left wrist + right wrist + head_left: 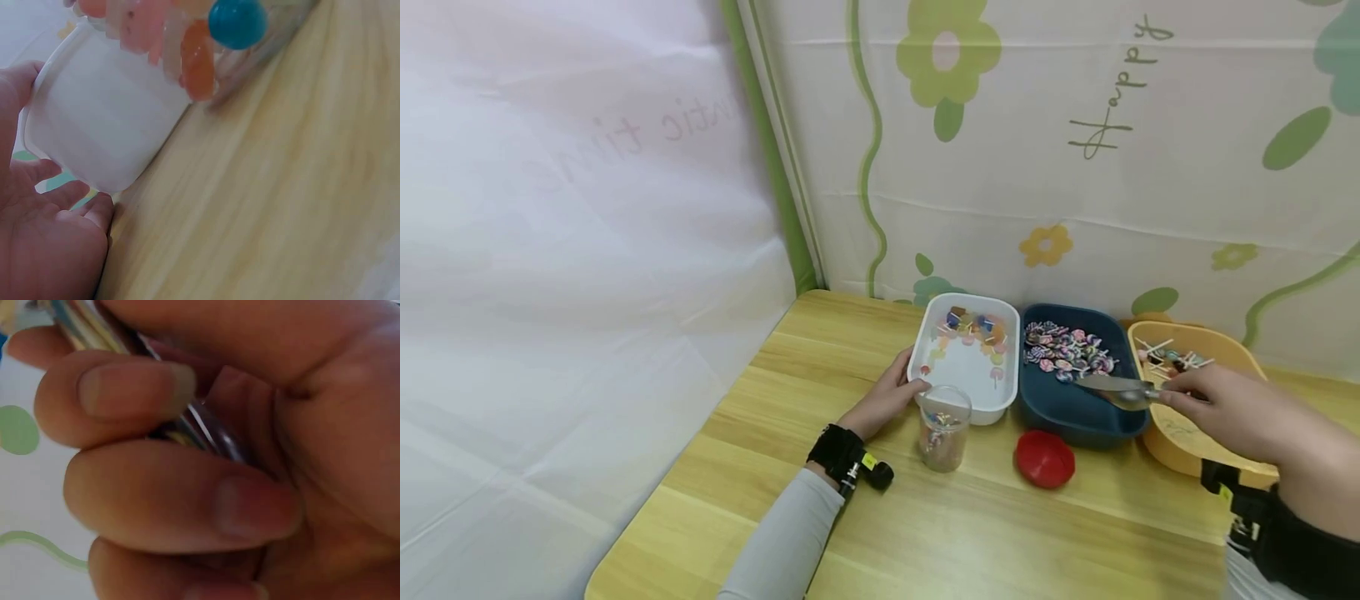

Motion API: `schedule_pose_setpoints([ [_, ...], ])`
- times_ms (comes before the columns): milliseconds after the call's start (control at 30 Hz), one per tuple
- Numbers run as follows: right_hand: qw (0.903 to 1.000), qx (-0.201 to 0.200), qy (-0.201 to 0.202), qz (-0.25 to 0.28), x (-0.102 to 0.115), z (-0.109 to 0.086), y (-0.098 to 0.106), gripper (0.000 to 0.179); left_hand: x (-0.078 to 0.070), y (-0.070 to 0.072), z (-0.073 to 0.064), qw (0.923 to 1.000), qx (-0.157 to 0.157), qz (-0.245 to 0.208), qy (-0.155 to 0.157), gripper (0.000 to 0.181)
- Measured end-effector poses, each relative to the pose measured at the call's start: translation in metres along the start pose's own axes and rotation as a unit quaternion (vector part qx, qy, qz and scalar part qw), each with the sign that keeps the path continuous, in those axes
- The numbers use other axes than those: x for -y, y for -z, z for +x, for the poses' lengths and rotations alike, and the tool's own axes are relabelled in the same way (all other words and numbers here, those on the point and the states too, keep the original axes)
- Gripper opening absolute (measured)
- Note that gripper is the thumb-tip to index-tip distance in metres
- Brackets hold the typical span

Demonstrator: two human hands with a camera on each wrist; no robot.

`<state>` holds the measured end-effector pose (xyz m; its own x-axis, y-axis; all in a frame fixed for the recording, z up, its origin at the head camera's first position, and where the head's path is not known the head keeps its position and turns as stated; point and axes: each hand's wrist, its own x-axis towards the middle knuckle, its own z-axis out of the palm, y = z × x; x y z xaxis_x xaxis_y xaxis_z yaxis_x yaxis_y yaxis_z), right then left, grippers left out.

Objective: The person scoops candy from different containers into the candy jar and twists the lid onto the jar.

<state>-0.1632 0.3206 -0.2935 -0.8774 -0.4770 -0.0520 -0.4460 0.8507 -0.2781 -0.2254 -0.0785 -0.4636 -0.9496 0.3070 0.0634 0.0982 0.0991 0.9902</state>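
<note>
I see table (737,475), left edge well apart from the blue tub (1078,432) | white tub (962,371) just left of blue tub; left hand (886,398) half curled, holding its side | right hand (1236,404), right of blue tub, curled tight round metal tool (1116,384) | tool over blue tub, long way sideways, tip pointing left, short of its left wall

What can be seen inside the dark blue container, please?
The dark blue container holds small, swirled lollipop-like pieces, mostly toward its far side. A metal utensil in the right hand hides what lies beneath it.
</note>
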Motion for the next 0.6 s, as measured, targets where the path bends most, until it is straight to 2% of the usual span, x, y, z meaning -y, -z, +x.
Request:
schedule_pose_setpoints([
  [333,0.9984,0.054,-0.013,0.008,-0.004,0.033,-0.018,0.021,-0.002,0.001,0.000,1.0000,0.002,-0.003,-0.004,0.067],
  [467,0.9981,0.058,-0.008,0.017,-0.009,0.047,-0.029,0.021,-0.001,0.001,0.000,1.0000,0.006,-0.005,-0.001,0.068],
  [600,0.9976,0.057,-0.023,0.030,-0.013,0.060,-0.038,0.021,-0.008,0.002,-0.003,0.9998,0.019,-0.007,0.000,0.071],
])
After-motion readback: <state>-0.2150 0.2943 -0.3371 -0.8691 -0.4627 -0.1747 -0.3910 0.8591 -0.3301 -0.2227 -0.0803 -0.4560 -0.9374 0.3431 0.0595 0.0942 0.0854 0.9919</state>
